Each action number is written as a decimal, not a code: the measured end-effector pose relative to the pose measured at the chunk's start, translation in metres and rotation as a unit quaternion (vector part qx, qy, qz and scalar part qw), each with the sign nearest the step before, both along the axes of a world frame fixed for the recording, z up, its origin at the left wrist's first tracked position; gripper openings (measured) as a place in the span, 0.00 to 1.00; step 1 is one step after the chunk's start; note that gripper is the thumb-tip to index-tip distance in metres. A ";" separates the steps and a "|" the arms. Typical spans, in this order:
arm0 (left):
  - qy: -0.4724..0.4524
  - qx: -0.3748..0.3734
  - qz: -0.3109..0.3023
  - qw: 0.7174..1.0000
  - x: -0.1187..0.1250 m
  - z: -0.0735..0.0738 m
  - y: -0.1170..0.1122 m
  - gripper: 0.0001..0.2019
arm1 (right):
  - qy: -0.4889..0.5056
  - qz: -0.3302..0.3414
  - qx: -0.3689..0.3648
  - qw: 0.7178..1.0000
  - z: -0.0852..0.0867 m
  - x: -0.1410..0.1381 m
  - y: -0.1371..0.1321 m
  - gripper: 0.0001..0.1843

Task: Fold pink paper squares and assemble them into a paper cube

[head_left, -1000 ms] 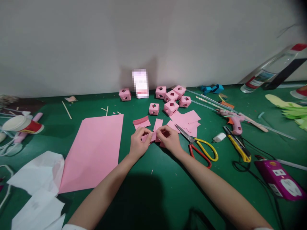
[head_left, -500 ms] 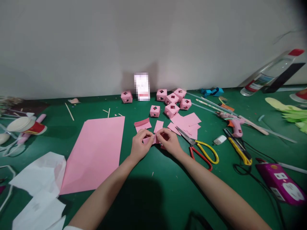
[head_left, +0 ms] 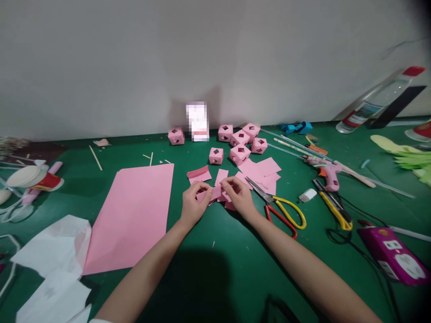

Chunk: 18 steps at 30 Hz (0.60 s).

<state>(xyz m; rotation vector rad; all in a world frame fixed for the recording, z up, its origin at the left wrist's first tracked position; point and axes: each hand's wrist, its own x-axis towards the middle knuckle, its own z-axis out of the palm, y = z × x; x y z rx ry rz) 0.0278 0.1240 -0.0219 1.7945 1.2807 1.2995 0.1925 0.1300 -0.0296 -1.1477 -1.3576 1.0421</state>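
A narrow pink paper strip (head_left: 216,193) is pinched between my two hands above the green table. My left hand (head_left: 196,199) grips its left end with thumb and fingers. At the other end, my right hand (head_left: 238,196) closes on it, its fingertips partly hiding the paper. Under and around the hands lie loose pink paper pieces (head_left: 221,176), one of them a folded piece (head_left: 199,174) with a raised edge. Scissors (head_left: 269,197) with one red and one yellow handle rest partly open beside my right hand. Behind are several folded pink paper cubes (head_left: 240,154) with diamond-shaped holes.
A large pink paper sheet (head_left: 134,215) lies left, beside crumpled white paper (head_left: 55,246). On the right are a pink glue gun (head_left: 330,172), a yellow utility knife (head_left: 335,208), a purple pack (head_left: 392,255) and a leaning bottle (head_left: 373,105). A lit, blurred screen (head_left: 198,120) stands against the wall.
The strip between my hands now shows more of its length, and my hands are slightly farther apart. The whole view has shifted a little.
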 end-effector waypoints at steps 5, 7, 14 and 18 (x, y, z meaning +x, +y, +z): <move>0.001 -0.029 -0.025 0.999 0.000 -0.001 0.003 0.03 | -0.074 0.060 0.015 0.995 0.003 -0.003 -0.005 0.10; 0.010 -0.029 -0.028 0.999 0.000 0.000 0.003 0.04 | -0.099 0.051 0.028 0.993 0.002 -0.004 -0.007 0.10; 0.009 -0.058 -0.030 0.998 -0.001 0.000 0.002 0.04 | -0.115 0.010 0.065 0.991 -0.002 -0.004 -0.007 0.11; 0.008 -0.067 -0.028 0.997 -0.001 0.000 0.003 0.04 | -0.085 -0.030 0.043 0.995 0.000 -0.003 -0.006 0.11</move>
